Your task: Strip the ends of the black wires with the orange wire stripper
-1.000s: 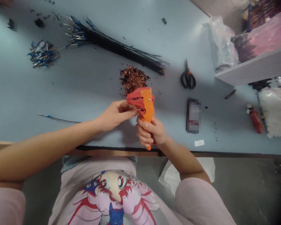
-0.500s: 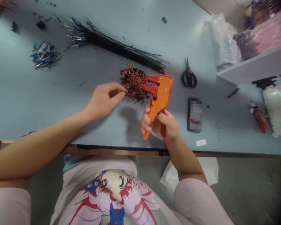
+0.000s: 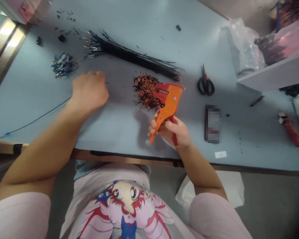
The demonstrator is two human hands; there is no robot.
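Observation:
My right hand (image 3: 173, 131) is wrapped round the handles of an orange and red wire stripper (image 3: 173, 99). Its red jaws point left, over the edge of a pile of copper and black wire scraps (image 3: 147, 89). To the left of that pile, my left hand (image 3: 91, 89) is closed above the table, somewhat blurred, its fingertips mostly hidden. A single black wire (image 3: 40, 117) with a blue terminal at its far end runs under this hand, and a short tip shows on the other side. Behind lies a bundle of black wires (image 3: 132, 57) with blue-sleeved metal terminals.
A heap of blue terminals (image 3: 64, 65) lies at left. On the right are black-handled scissors (image 3: 206, 84), a phone (image 3: 213, 124), a white label (image 3: 220, 154) and a red-handled tool (image 3: 291, 129). A shelf (image 3: 271, 71) with plastic bags juts in at right.
My left hand has moved left, away from the scrap pile and the stripper's jaws, and more of the black wire shows. My right hand still holds the stripper. The view has shifted slightly.

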